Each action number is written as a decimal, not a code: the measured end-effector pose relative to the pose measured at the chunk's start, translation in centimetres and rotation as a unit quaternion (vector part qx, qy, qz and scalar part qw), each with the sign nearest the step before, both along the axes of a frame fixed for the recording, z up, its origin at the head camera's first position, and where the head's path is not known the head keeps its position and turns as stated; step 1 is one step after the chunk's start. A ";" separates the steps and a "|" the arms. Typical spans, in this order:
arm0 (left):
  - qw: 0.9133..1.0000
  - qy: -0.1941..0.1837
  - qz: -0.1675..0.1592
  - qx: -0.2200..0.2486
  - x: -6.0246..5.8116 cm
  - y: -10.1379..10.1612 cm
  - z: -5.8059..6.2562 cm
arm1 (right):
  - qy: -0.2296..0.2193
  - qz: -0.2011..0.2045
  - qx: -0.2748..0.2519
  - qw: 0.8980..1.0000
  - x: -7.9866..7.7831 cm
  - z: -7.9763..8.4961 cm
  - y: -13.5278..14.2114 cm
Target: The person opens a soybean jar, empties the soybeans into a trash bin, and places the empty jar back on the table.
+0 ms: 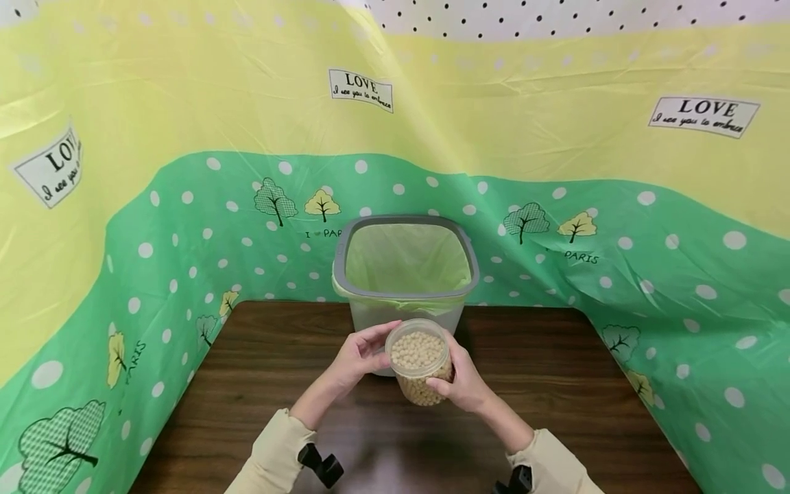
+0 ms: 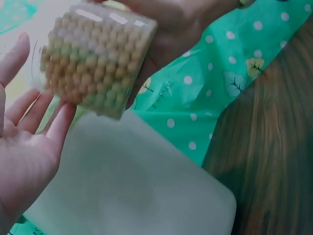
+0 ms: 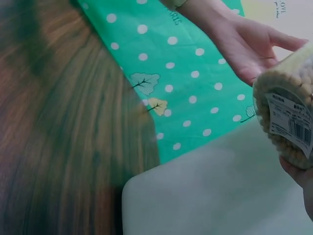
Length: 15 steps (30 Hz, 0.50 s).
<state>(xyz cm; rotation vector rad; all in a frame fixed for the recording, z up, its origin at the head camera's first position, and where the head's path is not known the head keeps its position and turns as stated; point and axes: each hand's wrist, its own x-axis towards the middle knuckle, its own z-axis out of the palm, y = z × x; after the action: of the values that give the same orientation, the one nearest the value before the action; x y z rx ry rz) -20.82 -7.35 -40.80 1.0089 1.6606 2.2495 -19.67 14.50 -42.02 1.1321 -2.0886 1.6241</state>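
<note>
A clear plastic jar (image 1: 421, 361) full of small round pale-tan balls is held up over the table, in front of a bin. My right hand (image 1: 467, 381) grips it from the right, thumb across the near side. On the other side my left hand (image 1: 356, 357) has its fingers stretched out, their tips right at the jar's upper rim. In the left wrist view the left palm (image 2: 29, 156) faces the jar (image 2: 95, 61), which lies tilted there. The right wrist view shows the jar's base, with a white barcode label (image 3: 292, 120).
The light grey bin (image 1: 406, 312) with a darker grey rim (image 1: 404, 295) and a pale green liner (image 1: 407, 257) stands at the table's back edge. Dark wood table (image 1: 259, 384) extends to both sides. A green and yellow printed curtain (image 1: 216, 206) hangs close around it.
</note>
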 end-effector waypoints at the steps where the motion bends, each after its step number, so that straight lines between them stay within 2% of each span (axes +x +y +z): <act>1: 1.000 -0.001 0.007 0.006 0.2 0.1 0.0 | 0.012 -0.017 0.001 1.000 0.1 0.0 -0.1; 3: 0.999 -0.002 0.034 0.021 0.6 0.6 0.1 | 0.026 -0.056 0.000 0.998 0.2 -0.1 -0.5; 7: 0.992 -0.003 0.116 0.058 1.5 1.8 0.4 | 0.044 -0.137 -0.007 0.990 0.3 -0.4 -1.1; 9: 0.988 -0.006 0.138 0.066 1.7 2.1 0.5 | 0.036 -0.155 -0.010 0.987 0.3 -0.4 -1.3; 11: 0.988 -0.008 0.140 0.064 1.7 2.0 0.5 | 0.016 -0.147 -0.014 0.989 0.3 -0.3 -1.1; 13: 0.991 -0.006 0.125 0.055 1.4 1.5 0.4 | -0.012 -0.106 -0.025 0.994 0.3 -0.2 -0.7; 15: 0.995 -0.002 0.093 0.037 0.9 0.8 0.3 | -0.036 -0.051 -0.029 0.998 0.2 -0.1 -0.2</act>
<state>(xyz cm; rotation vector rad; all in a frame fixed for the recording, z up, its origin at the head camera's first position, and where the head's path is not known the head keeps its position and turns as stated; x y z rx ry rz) -19.88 -6.51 -40.55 0.8995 1.7470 2.4455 -19.51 14.27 -42.10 0.9455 -2.0926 1.6893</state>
